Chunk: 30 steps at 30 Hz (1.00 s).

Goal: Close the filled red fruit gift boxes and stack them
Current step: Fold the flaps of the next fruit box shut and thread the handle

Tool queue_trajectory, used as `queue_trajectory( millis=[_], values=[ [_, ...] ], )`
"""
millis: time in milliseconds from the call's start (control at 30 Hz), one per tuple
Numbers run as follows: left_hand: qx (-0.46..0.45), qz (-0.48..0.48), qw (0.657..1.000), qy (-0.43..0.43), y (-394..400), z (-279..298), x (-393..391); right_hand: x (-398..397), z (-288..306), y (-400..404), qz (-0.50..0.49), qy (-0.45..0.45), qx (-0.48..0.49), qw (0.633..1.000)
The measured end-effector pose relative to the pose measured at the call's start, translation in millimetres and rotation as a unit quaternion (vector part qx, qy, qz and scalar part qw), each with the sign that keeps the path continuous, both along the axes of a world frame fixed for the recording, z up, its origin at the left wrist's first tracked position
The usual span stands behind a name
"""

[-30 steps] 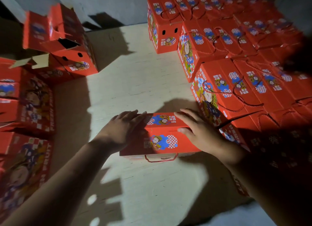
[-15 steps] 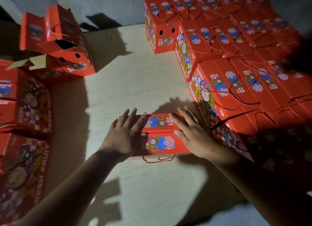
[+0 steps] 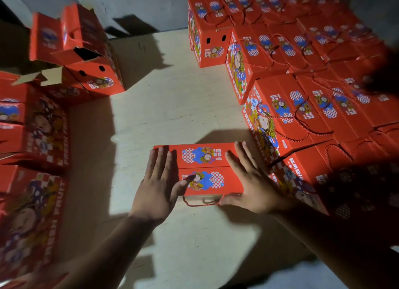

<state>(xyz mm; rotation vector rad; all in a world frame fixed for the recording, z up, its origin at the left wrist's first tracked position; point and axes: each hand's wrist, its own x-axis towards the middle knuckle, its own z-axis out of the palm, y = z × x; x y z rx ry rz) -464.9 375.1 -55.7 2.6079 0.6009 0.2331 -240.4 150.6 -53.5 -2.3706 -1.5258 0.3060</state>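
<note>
A pale wooden floor (image 3: 172,107) is lying lit under a harsh light, dim at its edges. At its centre a red gift box (image 3: 207,170) is sitting with both top flaps folded shut. The left hand (image 3: 158,185) is pressing flat on the box's left end, fingers straight, thumb on the near flap. The right hand (image 3: 252,181) is pressing on its right end, fingers straight and spread. Closed boxes (image 3: 302,73) are crowding right of that box; an open-flapped box (image 3: 86,58) is standing far to its left.
</note>
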Motion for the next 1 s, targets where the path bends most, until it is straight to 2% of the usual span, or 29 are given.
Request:
queue_trajectory(
  millis=[67, 100, 167, 233, 300, 400, 533, 667, 733, 767, 833, 867, 933, 1000],
  values=[
    [-0.098, 0.066, 0.992, -0.035, 1.0, -3.8, -6.5, 4.2, -2.2, -7.4, -0.013, 0.012, -0.004, 1.000],
    [-0.171, 0.118, 0.977, -0.049, 0.7, -4.6, -11.4, 3.8, -5.7, -13.2, -0.031, 0.020, -0.001, 0.999],
    [-0.293, 0.211, 0.930, -0.067, 1.1, -7.6, -21.0, -0.6, -14.2, -25.2, -0.067, 0.056, 0.014, 0.996],
    [-0.364, 0.268, 0.888, -0.085, 2.6, -9.5, -28.2, -4.6, -20.3, -31.8, -0.083, 0.065, 0.033, 0.994],
    [-0.424, 0.273, 0.855, -0.120, 3.0, -7.8, -31.5, -8.2, -22.4, -31.8, -0.097, -0.010, 0.039, 0.994],
    [-0.498, 0.205, 0.832, -0.132, -4.0, -2.4, -31.0, -27.9, -17.7, -19.7, -0.105, -0.121, 0.018, 0.987],
    [-0.508, 0.177, 0.835, -0.115, -12.4, 4.9, -31.3, -63.5, -7.3, 13.6, -0.046, -0.130, 0.055, 0.989],
    [-0.495, 0.181, 0.844, -0.100, -16.4, 3.8, -43.3, -56.9, 17.9, 66.9, 0.009, -0.030, 0.092, 0.995],
    [-0.485, 0.197, 0.849, -0.073, -20.6, 2.9, -52.2, -33.7, 29.0, 93.0, -0.049, 0.037, 0.039, 0.997],
    [-0.482, 0.205, 0.850, -0.062, -23.6, 2.3, -57.4, -18.3, 33.5, 104.9, -0.093, 0.049, -0.021, 0.994],
    [-0.486, 0.226, 0.842, -0.057, -32.4, -0.4, -67.3, 9.5, 42.0, 123.6, -0.165, 0.065, -0.157, 0.972],
    [-0.491, 0.248, 0.833, -0.059, -37.9, -2.5, -70.7, 20.2, 45.2, 129.9, -0.177, 0.102, -0.197, 0.959],
    [-0.483, 0.285, 0.827, -0.037, -51.4, -8.7, -75.4, 31.0, 52.8, 140.9, -0.177, 0.205, -0.181, 0.945],
    [-0.452, 0.284, 0.845, 0.019, -65.7, -18.6, -76.3, 33.2, 53.8, 151.2, -0.192, 0.298, -0.088, 0.931]
  ],
)
